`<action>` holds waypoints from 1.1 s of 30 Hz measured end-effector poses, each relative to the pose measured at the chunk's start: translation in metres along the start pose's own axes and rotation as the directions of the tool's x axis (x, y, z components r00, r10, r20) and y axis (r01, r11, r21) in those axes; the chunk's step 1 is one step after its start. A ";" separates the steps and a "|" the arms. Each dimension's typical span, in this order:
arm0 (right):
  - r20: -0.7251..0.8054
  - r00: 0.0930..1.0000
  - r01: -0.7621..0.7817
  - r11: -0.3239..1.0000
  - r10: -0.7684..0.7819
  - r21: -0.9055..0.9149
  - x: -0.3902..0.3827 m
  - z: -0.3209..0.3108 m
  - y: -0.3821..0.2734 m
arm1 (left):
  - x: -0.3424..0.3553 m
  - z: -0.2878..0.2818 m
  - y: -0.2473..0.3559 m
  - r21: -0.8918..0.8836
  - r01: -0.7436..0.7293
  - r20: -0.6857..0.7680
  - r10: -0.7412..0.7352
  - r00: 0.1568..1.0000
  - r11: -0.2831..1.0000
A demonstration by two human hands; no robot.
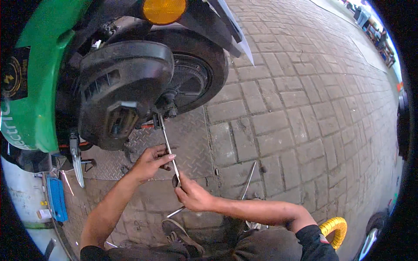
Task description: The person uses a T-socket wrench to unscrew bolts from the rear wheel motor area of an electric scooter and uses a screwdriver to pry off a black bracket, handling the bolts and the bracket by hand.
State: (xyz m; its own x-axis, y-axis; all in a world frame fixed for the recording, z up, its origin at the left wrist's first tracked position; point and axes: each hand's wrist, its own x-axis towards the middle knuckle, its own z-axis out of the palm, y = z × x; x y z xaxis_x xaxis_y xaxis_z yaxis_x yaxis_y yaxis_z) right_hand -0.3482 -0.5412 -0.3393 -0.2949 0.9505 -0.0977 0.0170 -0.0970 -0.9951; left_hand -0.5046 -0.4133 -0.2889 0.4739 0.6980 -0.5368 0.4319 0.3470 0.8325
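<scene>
A long-shafted metal wrench (166, 138) slants up from my hands to the rear axle area of a green and black electric scooter (45, 82). Its far tip meets the dark parts beside the axle nut (173, 112), but the exact contact is too small to tell. My left hand (152, 164) is closed round the middle of the shaft, thumb on top. Lower down, my right hand (191, 193) grips the near end, where a dark round part shows beside the fingers. A short metal bar (176, 212) shows just below my right fist; whether it joins the wrench is hidden.
The rear wheel (220, 74) stands by a patterned metal plate (187, 150) set in brick paving (296, 117). A thin metal rod (249, 178) lies right of my hands. A kickstand (76, 163), blue tray (57, 198) and yellow coiled hose (336, 228) are nearby.
</scene>
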 end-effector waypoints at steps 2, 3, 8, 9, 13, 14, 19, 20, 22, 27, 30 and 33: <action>-0.007 1.000 0.005 1.000 -0.005 0.010 0.000 0.002 -0.001 | -0.001 -0.001 0.005 -0.007 -0.004 0.011 0.004 1.000 1.000; -0.009 1.000 -0.009 1.000 0.009 0.013 0.000 0.005 -0.001 | -0.001 -0.002 0.005 -0.014 -0.011 0.015 0.011 1.000 1.000; 0.104 0.977 -0.191 0.980 0.184 0.059 0.011 0.017 0.009 | 0.004 -0.009 -0.016 -0.011 -0.046 -0.096 0.045 0.994 0.999; 0.093 0.980 -0.183 0.981 0.177 0.068 0.014 0.022 0.026 | 0.009 -0.009 -0.023 -0.031 -0.058 -0.114 0.054 0.992 0.998; 0.322 0.944 -0.171 0.942 0.072 0.289 0.018 0.010 0.037 | 0.008 -0.006 -0.019 -0.022 -0.073 -0.151 0.069 0.986 0.997; 0.367 0.929 -0.049 0.968 -0.047 0.247 0.014 0.003 0.036 | 0.006 -0.006 -0.017 -0.056 -0.059 -0.154 0.050 0.987 0.997; 0.679 0.708 -0.152 0.981 0.193 -0.121 0.010 -0.033 -0.005 | -0.001 -0.004 -0.003 -0.124 0.004 -0.115 -0.018 0.993 0.992; 0.677 0.712 -0.130 0.982 0.187 -0.134 0.009 -0.030 0.002 | -0.007 -0.002 0.000 0.022 -0.017 -0.140 0.019 0.990 1.000; 0.629 0.767 -0.061 0.990 0.129 -0.129 0.006 -0.031 0.022 | -0.041 0.014 0.013 0.722 -0.117 0.066 0.101 0.993 0.681; 0.549 0.836 0.113 0.984 -0.019 -0.137 -0.005 -0.024 0.042 | -0.086 0.050 0.039 0.916 -0.117 0.186 -0.146 0.972 0.384; 0.643 0.749 -0.023 0.976 0.162 -0.219 0.005 -0.027 0.026 | -0.095 0.049 0.017 0.924 -0.267 0.308 -0.117 0.944 0.273; 0.645 0.745 0.019 0.960 0.172 -0.278 0.003 -0.030 0.029 | -0.107 0.067 -0.009 0.908 -0.372 0.353 0.125 0.927 0.193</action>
State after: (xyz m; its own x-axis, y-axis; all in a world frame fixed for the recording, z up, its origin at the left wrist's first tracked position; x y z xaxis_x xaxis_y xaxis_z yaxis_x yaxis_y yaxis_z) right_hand -0.3196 -0.5320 -0.3688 -0.8328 0.5008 -0.2357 0.2764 0.0073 -0.9610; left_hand -0.5080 -0.5328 -0.2478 0.7643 0.4691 -0.4424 0.6039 -0.7612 0.2363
